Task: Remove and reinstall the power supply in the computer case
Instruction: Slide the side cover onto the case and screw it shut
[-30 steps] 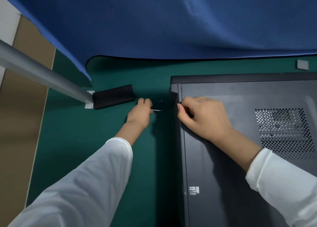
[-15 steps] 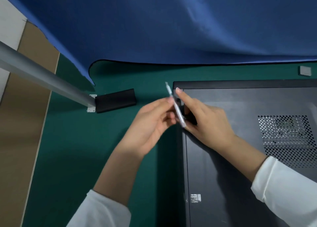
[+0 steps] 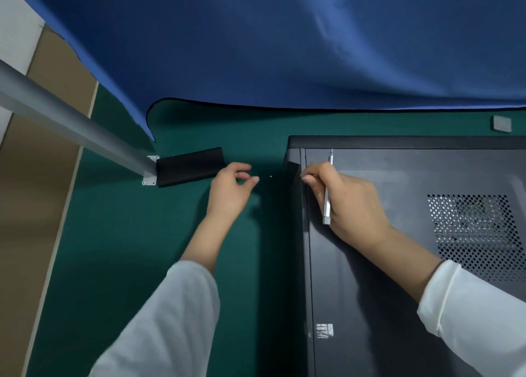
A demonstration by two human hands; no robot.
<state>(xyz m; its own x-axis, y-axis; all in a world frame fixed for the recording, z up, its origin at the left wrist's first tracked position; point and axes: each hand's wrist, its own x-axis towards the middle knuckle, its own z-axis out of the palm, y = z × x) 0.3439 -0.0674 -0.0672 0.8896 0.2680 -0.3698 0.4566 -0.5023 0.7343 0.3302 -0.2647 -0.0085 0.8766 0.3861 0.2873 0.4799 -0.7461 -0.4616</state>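
- Computer case (image 3: pixel 398 262) lies flat on its side, right half of view; its right and near ends are cut off by the frame. Power supply not visible, side panel closed over it.
- Tiny pale speck (image 3: pixel 270 176) on the mat between hands; too small to identify.
- Right hand (image 3: pixel 347 203) rests on the panel near the case's far-left corner, fingers curled round a slim silver screwdriver (image 3: pixel 328 194), tip pointing away.
- Left hand (image 3: pixel 230 190) hovers over the mat, fingers loosely parted, holding nothing.
- Case: matte black metal, perforated vent grille (image 3: pixel 478 234), small white sticker (image 3: pixel 324 330), print unreadable.
- Black ribbed block (image 3: pixel 189 166) beside a grey metal pole (image 3: pixel 71 126) with bolted bracket.
- Surface: green mat (image 3: pixel 128 248); blue cloth (image 3: pixel 284 40) draped behind; small grey square (image 3: pixel 502 124) at far right.
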